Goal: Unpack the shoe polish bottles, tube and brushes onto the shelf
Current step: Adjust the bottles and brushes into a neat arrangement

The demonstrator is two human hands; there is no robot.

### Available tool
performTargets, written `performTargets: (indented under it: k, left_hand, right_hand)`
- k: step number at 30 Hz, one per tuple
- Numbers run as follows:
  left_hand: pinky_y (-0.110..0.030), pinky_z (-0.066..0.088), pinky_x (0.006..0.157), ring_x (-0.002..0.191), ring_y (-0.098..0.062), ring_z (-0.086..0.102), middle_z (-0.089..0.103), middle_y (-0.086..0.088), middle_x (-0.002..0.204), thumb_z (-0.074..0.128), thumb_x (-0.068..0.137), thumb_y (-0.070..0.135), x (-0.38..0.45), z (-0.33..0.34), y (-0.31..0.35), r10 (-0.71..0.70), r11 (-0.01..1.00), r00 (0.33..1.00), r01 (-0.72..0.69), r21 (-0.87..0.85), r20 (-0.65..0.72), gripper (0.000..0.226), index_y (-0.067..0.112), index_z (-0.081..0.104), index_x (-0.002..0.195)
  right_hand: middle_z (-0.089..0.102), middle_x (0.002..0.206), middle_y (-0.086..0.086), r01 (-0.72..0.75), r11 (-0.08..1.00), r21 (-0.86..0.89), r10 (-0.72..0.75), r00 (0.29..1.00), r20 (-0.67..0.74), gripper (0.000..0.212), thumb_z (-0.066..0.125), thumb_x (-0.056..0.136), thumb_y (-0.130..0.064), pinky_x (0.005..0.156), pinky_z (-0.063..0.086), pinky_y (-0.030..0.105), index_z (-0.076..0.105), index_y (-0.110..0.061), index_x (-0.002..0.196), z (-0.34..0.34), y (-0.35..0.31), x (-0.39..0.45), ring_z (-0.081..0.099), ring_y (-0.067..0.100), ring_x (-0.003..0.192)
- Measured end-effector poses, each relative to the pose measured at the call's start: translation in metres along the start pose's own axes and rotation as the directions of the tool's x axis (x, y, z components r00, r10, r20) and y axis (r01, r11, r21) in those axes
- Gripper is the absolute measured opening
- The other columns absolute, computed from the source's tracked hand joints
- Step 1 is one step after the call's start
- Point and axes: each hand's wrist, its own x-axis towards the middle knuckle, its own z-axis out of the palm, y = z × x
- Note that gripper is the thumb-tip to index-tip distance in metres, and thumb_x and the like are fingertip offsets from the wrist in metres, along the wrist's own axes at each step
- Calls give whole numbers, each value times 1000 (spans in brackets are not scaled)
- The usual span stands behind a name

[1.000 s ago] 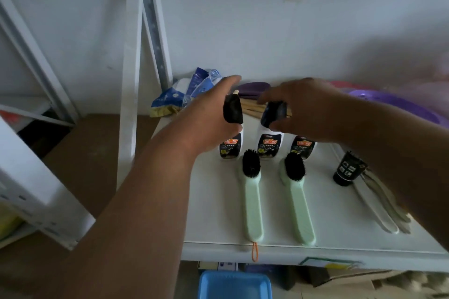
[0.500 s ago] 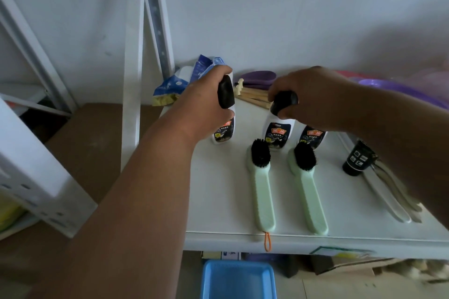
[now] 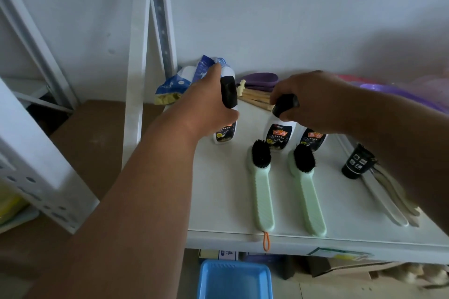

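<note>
Both forearms are bare, no sleeves, left hand (image 3: 209, 104) and right hand (image 3: 313, 102) ungloved.

On the shelf (image 3: 218, 201) three polish bottles stand in a row: the left bottle (image 3: 224, 132), the middle bottle (image 3: 278, 136) and the right bottle (image 3: 312, 137). Nearer lie two brushes side by side — left brush (image 3: 262, 184), right brush (image 3: 306, 189). Right of them stands the tube (image 3: 357, 165); far left, a crumpled bag (image 3: 175, 85). Below the shelf — a bin (image 3: 233, 279).
</note>
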Motion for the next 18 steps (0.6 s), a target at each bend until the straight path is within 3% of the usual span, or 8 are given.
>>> performTargets:
  k: [2,5,7,10,12,15,18]
  left_hand:
    - [-22,41,64,100,-21,59,61,8,113,75,83,33,0,-4,4,9,1000,999,-8,9,-45,65,32,44,140]
    - [-32,51,75,100,-23,64,67,6,113,71,85,33,0,-7,7,41,999,997,-40,14,-71,54,34,51,135]
    - [-33,50,75,101,-22,63,67,5,113,70,89,30,0,-7,6,65,997,995,-63,33,-71,45,29,57,132]
    - [-13,39,69,100,-16,59,63,10,113,72,91,29,3,-5,-1,79,997,994,-78,10,-73,44,28,59,133]
    - [-11,34,67,102,-13,57,58,13,116,72,91,30,5,-4,-2,79,997,995,-80,-8,-58,53,32,55,141]
    - [-10,35,67,103,-11,61,60,16,119,73,91,28,8,-1,-5,97,995,994,-99,-28,-55,54,37,54,140]
    - [-9,39,61,92,-7,65,65,13,115,74,89,26,10,1,-10,116,992,991,-118,-35,-65,47,37,57,131]
  right_hand:
    - [59,78,-30,4,1000,-15,-4,1000,-4,26,76,82,-32,54,34,16,67,-47,103,0,-1,0,52,-9,70]
    - [59,78,-29,19,999,-49,-18,1000,15,25,76,83,-30,55,31,15,67,-44,102,-1,-4,2,50,-10,71]
    - [61,81,-28,36,998,-60,-34,999,33,24,75,84,-28,57,32,15,68,-42,102,-2,-6,2,53,-8,75]
    - [66,88,-22,30,999,-35,-29,999,45,26,76,83,-27,56,37,19,69,-41,104,-3,-7,4,57,-2,75]
    - [67,91,-19,-5,1000,1,5,999,54,29,78,83,-26,56,43,21,69,-41,107,-6,-7,5,58,-1,72]
    - [67,103,-11,-24,999,-26,26,998,65,38,81,82,-27,79,53,35,67,-35,116,-9,-5,10,62,18,92]
    - [64,107,-3,-52,998,-28,54,996,69,43,82,81,-29,84,54,41,62,-28,120,-13,-5,18,60,24,97]
